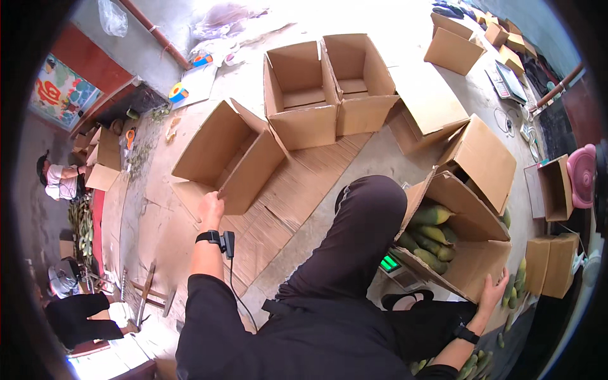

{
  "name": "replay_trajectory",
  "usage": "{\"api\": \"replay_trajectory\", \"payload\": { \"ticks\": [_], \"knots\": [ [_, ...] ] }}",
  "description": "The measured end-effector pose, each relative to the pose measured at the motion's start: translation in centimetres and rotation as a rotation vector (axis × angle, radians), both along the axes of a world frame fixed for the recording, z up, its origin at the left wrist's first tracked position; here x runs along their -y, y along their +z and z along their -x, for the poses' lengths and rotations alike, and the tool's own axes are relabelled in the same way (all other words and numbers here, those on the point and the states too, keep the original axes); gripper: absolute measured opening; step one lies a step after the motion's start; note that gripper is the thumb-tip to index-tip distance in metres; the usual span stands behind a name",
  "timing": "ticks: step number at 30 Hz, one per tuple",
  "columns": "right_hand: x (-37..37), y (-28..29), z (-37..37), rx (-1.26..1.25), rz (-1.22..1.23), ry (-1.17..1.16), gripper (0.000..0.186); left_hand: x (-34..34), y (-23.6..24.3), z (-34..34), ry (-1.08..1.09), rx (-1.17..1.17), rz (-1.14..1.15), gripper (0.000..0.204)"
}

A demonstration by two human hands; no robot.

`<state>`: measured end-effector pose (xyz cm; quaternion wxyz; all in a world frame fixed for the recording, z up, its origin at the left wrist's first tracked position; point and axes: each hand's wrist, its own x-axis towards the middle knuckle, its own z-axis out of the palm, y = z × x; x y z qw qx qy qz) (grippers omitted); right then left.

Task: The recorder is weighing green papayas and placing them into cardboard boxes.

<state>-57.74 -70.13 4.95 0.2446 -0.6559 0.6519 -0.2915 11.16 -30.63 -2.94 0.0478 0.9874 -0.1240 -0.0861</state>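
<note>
My left hand (pixel 211 210) is closed on the near edge of an open, empty-looking cardboard box (pixel 218 151), which stands tilted on flattened cardboard. My right hand (pixel 493 292) rests against the outside of another open cardboard box (pixel 476 266), with its fingers stretched out and apart. Several long green fruits with yellowish patches (pixel 432 235) lie inside that second box. It seems to sit on a scale with a lit green display (pixel 389 263), mostly hidden under it. My bent knee rises between the two boxes.
Two open cardboard boxes (pixel 304 126) stand side by side ahead. A closed box (pixel 484 158) adjoins the fruit box. More green fruits (pixel 516 285) lie at the right, near a pink basin (pixel 581 176). A tape dispenser (pixel 178 92) is far left; other people work at the left edge.
</note>
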Motion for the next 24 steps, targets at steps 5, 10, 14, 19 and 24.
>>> {"api": "replay_trajectory", "payload": {
  "ticks": [5, 10, 14, 19, 24],
  "knots": [
    [0.2, -0.7, 1.1, 0.021, -0.037, 0.001, 0.057, 0.7, 1.6, -0.4, 0.005, 0.038, 0.184, 0.032],
    [0.3, -0.7, 0.7, -0.003, 0.004, -0.004, 0.056, 3.4, 2.1, -3.2, -0.013, 0.16, 0.297, 0.037],
    [-0.1, 0.0, -0.5, -0.022, -0.026, -0.029, 0.057, 7.7, 2.5, -6.9, 0.049, 0.144, 0.358, 0.036],
    [-0.3, 0.5, -1.5, -0.079, 0.005, -0.043, 0.057, 15.9, 2.9, -12.0, -0.06, 0.183, 0.386, 0.036],
    [-0.5, 0.6, -2.1, -0.136, 0.016, -0.073, 0.058, 22.8, 0.2, -14.2, -0.163, 0.076, 0.381, 0.037]
  ]
}}
